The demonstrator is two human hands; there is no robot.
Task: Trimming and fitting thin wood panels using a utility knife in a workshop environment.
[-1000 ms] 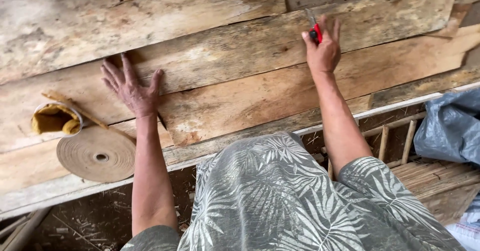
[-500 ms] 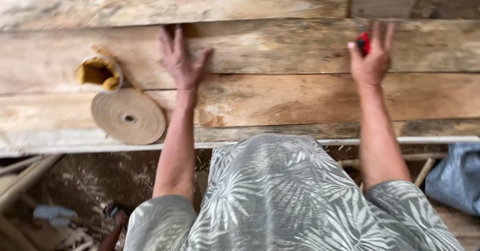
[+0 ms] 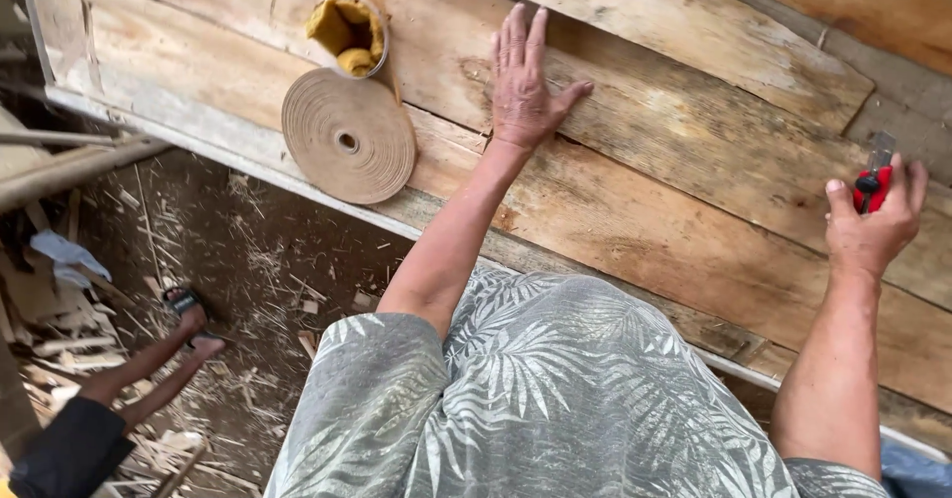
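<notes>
Two hands work the wooden planks [image 3: 635, 210]: our left hand [image 3: 523, 86], now nearer the paper tape roll [image 3: 348, 135], presses open-palmed; our right hand [image 3: 873, 222] grips a red utility knife [image 3: 874, 183], far right of it.

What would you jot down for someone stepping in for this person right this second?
Left hand: flat, fingers spread, palm pressed on the wooden boards; it holds nothing.
Right hand: closed around a red utility knife, blade end pointing up, held at the boards on the right.
On the boards to the left: a flat roll of brown tape and, just above it, a small cup of yellowish material.
Another person's arm reaches over the scrap-littered floor at lower left.
Done: no fresh cut can be made out on the boards. Left: cannot tell from this view.
</notes>
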